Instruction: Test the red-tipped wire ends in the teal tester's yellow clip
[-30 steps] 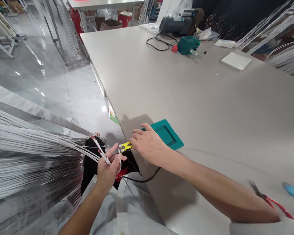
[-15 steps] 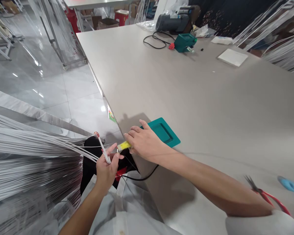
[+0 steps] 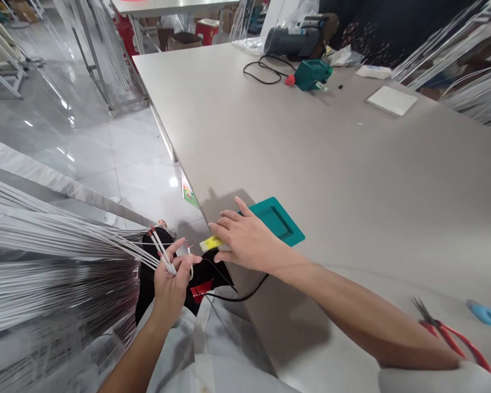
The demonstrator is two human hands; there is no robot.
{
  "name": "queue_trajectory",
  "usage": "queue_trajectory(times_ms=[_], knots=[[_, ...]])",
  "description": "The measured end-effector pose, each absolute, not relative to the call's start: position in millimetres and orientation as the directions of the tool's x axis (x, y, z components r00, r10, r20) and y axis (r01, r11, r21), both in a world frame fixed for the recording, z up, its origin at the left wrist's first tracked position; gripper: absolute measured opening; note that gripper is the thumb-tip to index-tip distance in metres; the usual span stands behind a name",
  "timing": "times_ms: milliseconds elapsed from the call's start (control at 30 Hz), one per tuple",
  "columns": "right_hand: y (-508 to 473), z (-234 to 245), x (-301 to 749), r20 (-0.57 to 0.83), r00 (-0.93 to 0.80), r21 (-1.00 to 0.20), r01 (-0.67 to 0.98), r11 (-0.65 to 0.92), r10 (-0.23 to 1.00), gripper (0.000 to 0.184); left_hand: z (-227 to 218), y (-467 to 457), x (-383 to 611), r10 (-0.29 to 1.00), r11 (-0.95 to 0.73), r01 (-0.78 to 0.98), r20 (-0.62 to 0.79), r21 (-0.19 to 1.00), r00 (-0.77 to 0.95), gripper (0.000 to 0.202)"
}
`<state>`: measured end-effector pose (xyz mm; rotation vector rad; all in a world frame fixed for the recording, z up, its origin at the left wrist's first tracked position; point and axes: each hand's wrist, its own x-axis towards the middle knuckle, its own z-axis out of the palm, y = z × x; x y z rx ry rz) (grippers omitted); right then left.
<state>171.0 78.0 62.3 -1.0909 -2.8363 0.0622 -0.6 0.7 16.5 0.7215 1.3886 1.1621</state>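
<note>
My left hand (image 3: 172, 278) is closed around several thin white cables (image 3: 163, 252) with red ends, held beside the table edge. One short white cable end with fine reddish wires (image 3: 189, 252) sticks up between its thumb and fingers. My right hand (image 3: 247, 237) lies palm down over the table edge, its fingers stretched and the thumb apart. Under its fingers a yellow piece with a pale tip (image 3: 211, 243) juts past the edge; its far end is hidden. A teal tray (image 3: 292, 237) lies just beyond this hand, partly covered by it.
Red-handled pliers (image 3: 450, 333) and a blue ring (image 3: 486, 313) lie by my right forearm. At the table's back stand a green device (image 3: 312, 75) and a dark motor (image 3: 290, 41). Long bundles of white cables (image 3: 65, 240) hang at the left. A black cord (image 3: 241, 298) crosses my lap.
My left hand has drawn back left from the yellow piece, and the cable end shows reddish wires. My right thumb has spread away from the fingers. The yellow piece stays at the table edge.
</note>
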Motion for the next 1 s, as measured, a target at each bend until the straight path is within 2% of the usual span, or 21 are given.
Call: queue_trajectory(times_ms=[100,167,267,367,567,667,733,767,833,933,1000], knots=[[62,60,165,0.367,-0.682,-0.217,0.599,0.771,0.633,0.028,18,-2,-8,0.911,0.317,-0.276,-0.373,0.907,-0.178,0.02],[48,54,158,0.463,-0.574,-0.415,0.534,0.737,0.676,0.019,20,-4,-11,0.913,0.321,-0.34,-0.384,0.884,-0.136,0.015],[35,44,144,0.38,-0.482,-0.738,0.356,0.573,0.789,0.021,26,-7,-14,0.91,0.358,-0.437,-0.414,0.825,-0.036,0.012],[33,37,132,0.266,-0.408,-0.913,0.185,0.364,0.873,0.015,31,-8,-13,0.896,0.407,-0.497,-0.441,0.767,0.052,0.014],[35,30,123,0.113,-0.381,-0.993,-0.074,0.092,0.918,0.005,32,-9,-18,0.875,0.475,-0.422,-0.465,0.772,0.135,0.016],[30,27,122,-0.066,-0.435,-0.963,-0.207,-0.171,0.898,0.014,32,-9,-17,0.866,0.5,-0.357,-0.467,0.789,0.181,0.017],[27,28,123,-0.136,-0.487,-0.946,-0.194,-0.258,0.863,0.019,31,-10,-16,0.86,0.511,-0.32,-0.47,0.798,0.199,0.019],[27,31,125,-0.116,-0.486,-0.967,-0.142,-0.21,0.866,0.019,30,-10,-15,0.857,0.515,-0.306,-0.476,0.801,0.196,0.019],[27,38,130,0.035,-0.471,-0.998,0.026,0.054,0.881,0.017,26,-10,-15,0.859,0.511,-0.295,-0.489,0.807,0.151,0.02],[26,51,137,0.303,-0.49,-0.855,0.238,0.46,0.818,0.009,20,-8,-18,0.879,0.465,-0.265,-0.477,0.845,0.022,0.026],[25,55,138,0.385,-0.48,-0.769,0.305,0.562,0.788,0.012,17,-7,-19,0.891,0.437,-0.213,-0.452,0.874,-0.027,0.027]])
